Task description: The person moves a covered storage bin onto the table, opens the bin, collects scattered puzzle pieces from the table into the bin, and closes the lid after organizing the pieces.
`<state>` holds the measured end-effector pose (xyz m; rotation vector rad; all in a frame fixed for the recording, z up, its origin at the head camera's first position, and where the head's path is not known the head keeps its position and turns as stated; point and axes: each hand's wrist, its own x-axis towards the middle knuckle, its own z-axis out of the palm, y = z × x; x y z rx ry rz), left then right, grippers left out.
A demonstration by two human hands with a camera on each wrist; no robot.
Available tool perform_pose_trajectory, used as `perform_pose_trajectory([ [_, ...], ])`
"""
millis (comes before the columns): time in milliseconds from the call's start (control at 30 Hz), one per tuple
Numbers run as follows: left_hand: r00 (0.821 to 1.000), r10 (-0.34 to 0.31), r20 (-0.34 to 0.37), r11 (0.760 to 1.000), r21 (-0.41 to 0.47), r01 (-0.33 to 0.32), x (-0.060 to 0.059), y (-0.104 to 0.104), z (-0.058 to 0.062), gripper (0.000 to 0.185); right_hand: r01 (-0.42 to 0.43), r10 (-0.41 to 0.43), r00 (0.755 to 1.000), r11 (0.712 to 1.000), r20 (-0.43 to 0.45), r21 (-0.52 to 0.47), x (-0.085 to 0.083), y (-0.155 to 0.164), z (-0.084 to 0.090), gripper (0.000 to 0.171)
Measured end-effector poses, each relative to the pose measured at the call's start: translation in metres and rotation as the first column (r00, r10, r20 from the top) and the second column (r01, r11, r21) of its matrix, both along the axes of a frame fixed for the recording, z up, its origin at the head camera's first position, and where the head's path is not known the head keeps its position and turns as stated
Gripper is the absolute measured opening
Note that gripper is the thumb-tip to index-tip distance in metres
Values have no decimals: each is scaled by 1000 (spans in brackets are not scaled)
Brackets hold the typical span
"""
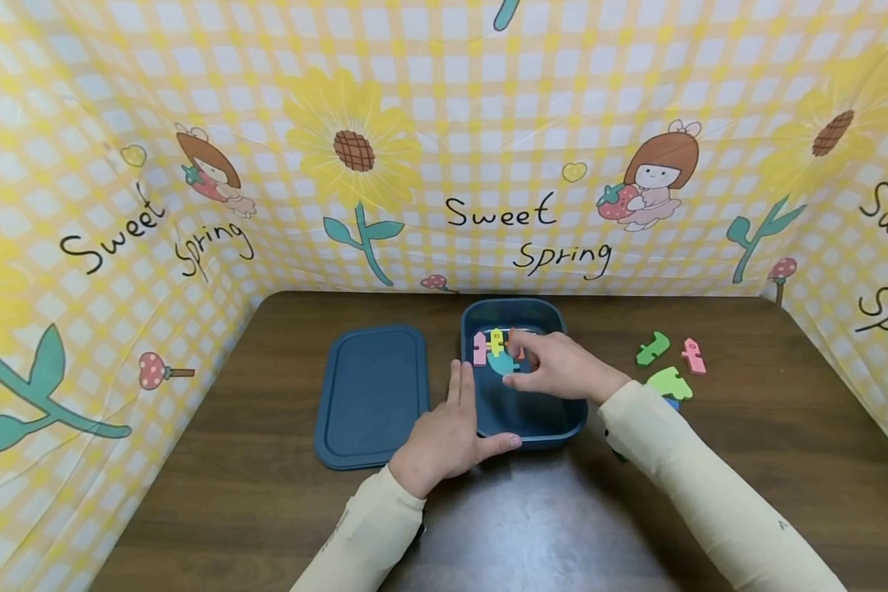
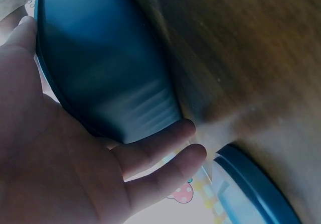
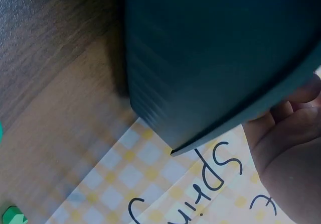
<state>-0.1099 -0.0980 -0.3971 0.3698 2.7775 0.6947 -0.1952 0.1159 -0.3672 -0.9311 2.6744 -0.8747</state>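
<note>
While left hand (image 1: 444,436) braces box (image 1: 548,423) flat | right hand (image 1: 555,366) pinches teal piece (image 1: 501,364) | lid (image 1: 370,395) beside

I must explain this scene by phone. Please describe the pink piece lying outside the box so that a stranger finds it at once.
On the dark wooden table, look right of the blue box, where loose foam pieces lie. The pink piece is the one farthest right, beside two green pieces; it is the only pink one outside the box.

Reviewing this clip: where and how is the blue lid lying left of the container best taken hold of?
The blue lid lies flat on the table, so probably by a long edge from above, fingers hooking under the raised rim. The left hand is beside its right edge, the easier side.
</note>
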Motion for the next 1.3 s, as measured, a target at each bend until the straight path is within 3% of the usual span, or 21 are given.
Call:
perform_pose_trajectory([
  [400,1000,3,-3,1000,-22,-3,3,-4,-1,124,13,-15,999,999,46,30,2,-8,-5,31],
  [1300,1000,-3,-21,1000,-25,3,0,-1,0,123,61,-57,998,992,-35,109,-4,-10,-12,35],
])
